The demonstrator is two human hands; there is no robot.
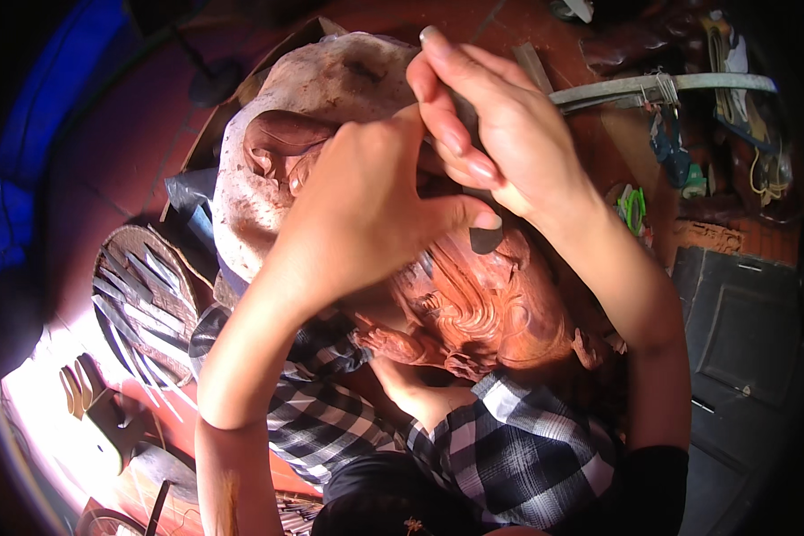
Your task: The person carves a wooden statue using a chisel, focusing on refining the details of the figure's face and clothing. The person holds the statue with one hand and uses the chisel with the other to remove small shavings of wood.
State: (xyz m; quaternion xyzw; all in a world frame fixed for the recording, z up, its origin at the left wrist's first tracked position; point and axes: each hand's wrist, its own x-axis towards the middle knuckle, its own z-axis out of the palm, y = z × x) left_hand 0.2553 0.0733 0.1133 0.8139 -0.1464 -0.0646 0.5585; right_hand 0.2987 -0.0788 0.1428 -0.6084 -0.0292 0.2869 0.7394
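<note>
A reddish-brown wood carving with flowing grooved lines rests in front of me, close to my lap. Behind it, the pale, rough wood of the piece surrounds more carved brown shapes. My left hand is over the carving, its thumb pressed on a small dark grey piece that resembles folded sandpaper; its other fingers are mostly hidden. To the right, my right hand is raised beside the left, fingers partly bent and apart. I see nothing held in it.
On the left stands a round basket with several chisel-like tools. A curved pale rod bound with wire lies at the right, near a bright green item. A dark panel lies at the far right. Plaid cloth covers my lap.
</note>
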